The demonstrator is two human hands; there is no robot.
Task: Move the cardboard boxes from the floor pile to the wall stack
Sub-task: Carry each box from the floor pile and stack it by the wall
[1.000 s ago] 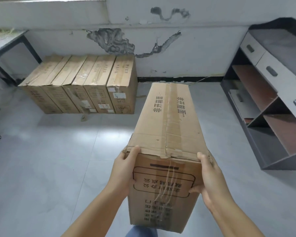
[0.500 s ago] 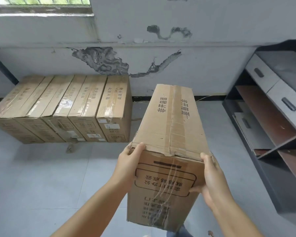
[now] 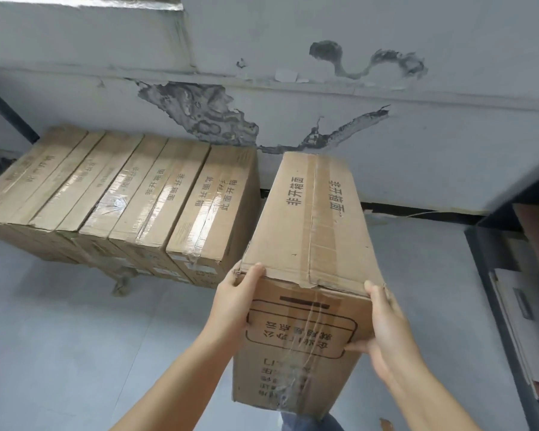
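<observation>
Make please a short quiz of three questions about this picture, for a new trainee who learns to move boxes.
1. True or false: the carried box already touches the row of boxes at the wall.
2. The left hand grips which part? A: near top corner. B: far end.
3. What stands at the right edge?

Key: 1 false, a gap remains. 2 A; the right hand holds the opposite near edge. 3 a dark shelf unit.

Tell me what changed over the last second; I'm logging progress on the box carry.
The carried box and the person moved closer to the row of boxes at the wall; its far end now sits beside the row's right end. Nothing was taken or let go: the left hand and right hand grip the near end as before.
</observation>
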